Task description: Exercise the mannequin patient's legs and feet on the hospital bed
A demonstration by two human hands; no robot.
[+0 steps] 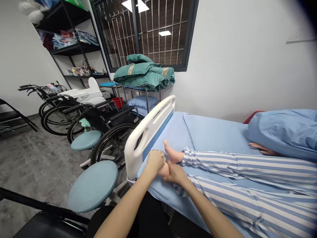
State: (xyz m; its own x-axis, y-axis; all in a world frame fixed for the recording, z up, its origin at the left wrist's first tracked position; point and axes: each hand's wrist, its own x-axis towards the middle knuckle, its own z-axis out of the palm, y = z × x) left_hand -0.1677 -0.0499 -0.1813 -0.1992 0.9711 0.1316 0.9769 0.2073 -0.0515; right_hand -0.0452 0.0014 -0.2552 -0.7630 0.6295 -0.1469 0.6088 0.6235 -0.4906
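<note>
My left hand point(156, 160) is closed over the toe end of the near foot point(163, 170), covering the toes. Lower down, around the ankle, my right hand point(176, 173) wraps the same foot, with its thumb along the near side. The far foot point(172, 152) rests just beyond, toes up and bare. Both legs wear blue-and-white striped trousers point(223, 162) and lie stretched out on a bed with a light blue sheet point(210, 132).
A white footboard point(138, 138) rises left of the feet. Round blue stools point(94, 185) and wheelchairs point(111, 132) stand farther left. Green folded bedding point(146, 74) lies on a rack below the window. A blue cover point(284, 132) lies at the right, with a hand point(264, 149) beside it.
</note>
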